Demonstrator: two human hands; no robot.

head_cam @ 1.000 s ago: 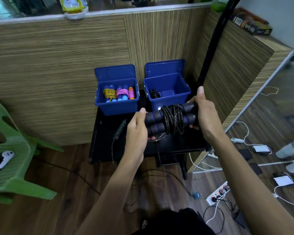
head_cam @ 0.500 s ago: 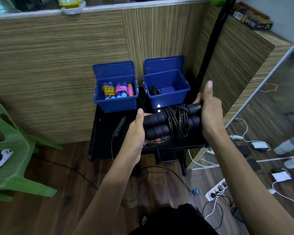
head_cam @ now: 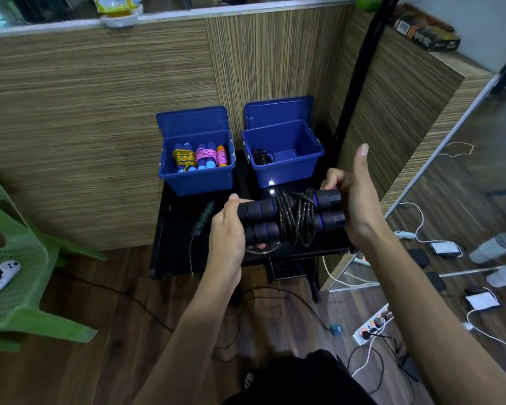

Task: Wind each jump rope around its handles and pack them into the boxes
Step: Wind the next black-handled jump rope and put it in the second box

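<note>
Your left hand (head_cam: 227,229) is closed around the left ends of the two black handles (head_cam: 259,217), and your right hand (head_cam: 355,200) grips their right ends with the thumb raised clear; between them the black rope (head_cam: 297,219) is wound in loose turns around the paired handles. The bundle is held in the air just in front of the right box (head_cam: 284,171), which stands open on the black table (head_cam: 184,235) and holds one dark coil in its back-left corner. The left box (head_cam: 197,181), beside the right box, holds wound ropes in yellow, pink and orange. A green-banded handle (head_cam: 203,219) with a thin cord lies on the table in front of the left box, not yet wound. Risk: the turns look slack, and a loop sags below the handles near your left hand; if either grip eases during the move to the right box, the coil would likely slip off and unwind. The hanging loop could also catch the box rim. No brand, label or writing is legible anywhere here.
</note>
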